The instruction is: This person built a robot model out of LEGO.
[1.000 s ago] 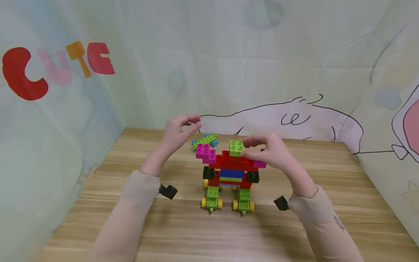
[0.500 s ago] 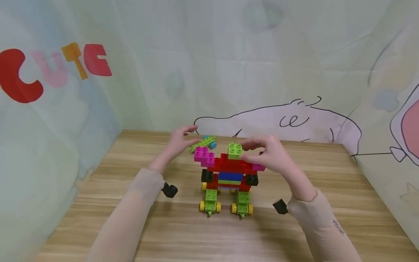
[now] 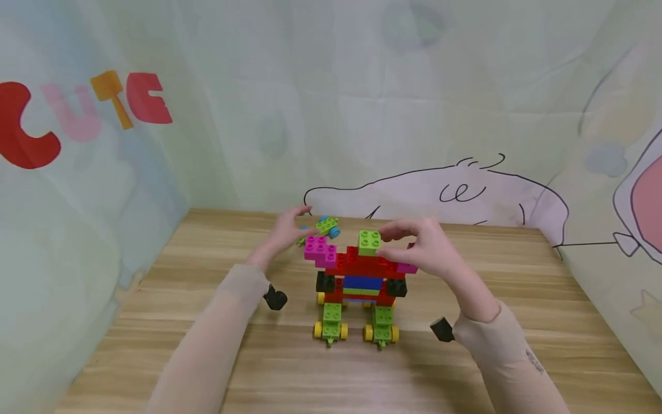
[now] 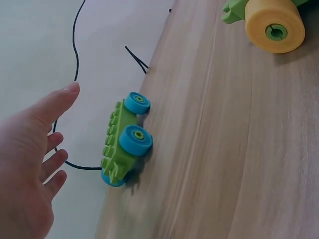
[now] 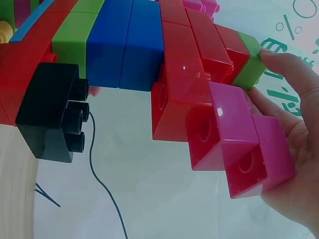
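On the wooden table stands a figure of toy building bricks, with red bricks across its upper part and yellow-wheeled green bases as feet. Magenta bricks form its shoulders; black bricks stick out below. My right hand pinches the lime green brick on top between thumb and fingers, its palm beside the magenta bricks. Behind the figure, my left hand reaches over a green wheeled base with blue wheels. In the left wrist view its fingers are spread, with a gap to that base.
The wooden tabletop ends at a fabric backdrop with drawn lines, right behind the blue-wheeled base. More fabric walls rise at left and right. A black wrist camera hangs at the left cuff, another camera at the right.
My left hand has lowered and moved right toward the blue-wheeled base. My right hand keeps its pinch on the top brick. The head view has shifted slightly.
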`<state>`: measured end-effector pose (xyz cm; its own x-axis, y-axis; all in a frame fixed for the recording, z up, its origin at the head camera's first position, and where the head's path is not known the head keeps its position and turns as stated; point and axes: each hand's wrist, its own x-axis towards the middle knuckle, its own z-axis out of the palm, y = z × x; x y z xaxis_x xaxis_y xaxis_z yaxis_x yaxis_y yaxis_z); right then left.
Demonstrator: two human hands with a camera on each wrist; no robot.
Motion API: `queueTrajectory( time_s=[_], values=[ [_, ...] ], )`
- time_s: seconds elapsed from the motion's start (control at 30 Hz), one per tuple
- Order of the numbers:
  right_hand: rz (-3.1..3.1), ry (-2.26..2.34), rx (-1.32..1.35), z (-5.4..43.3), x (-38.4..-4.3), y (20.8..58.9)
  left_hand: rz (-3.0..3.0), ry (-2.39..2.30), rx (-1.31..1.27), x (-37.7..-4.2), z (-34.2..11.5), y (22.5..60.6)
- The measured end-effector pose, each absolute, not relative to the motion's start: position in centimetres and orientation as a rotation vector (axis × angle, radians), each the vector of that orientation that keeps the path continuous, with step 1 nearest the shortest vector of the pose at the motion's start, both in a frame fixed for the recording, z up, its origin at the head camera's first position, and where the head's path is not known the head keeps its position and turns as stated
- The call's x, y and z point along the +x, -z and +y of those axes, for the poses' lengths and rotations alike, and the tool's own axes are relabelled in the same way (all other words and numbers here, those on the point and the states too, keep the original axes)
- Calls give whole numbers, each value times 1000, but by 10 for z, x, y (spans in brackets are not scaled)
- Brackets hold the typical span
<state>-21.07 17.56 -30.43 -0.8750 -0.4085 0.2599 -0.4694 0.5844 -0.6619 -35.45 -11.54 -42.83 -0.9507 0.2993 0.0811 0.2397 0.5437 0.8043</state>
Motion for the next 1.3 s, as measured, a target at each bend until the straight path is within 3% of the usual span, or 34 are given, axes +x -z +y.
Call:
queueTrajectory(
  time_s=[0.73, 1.3],
  values=[
    [-2719, -1167, 751, 173, -209, 305, 2686, -1264, 304, -362, -96, 448],
    [-2696, -1189, 765, 174, -210, 306, 2722, -1190, 368, -364, -90, 453]
  ],
)
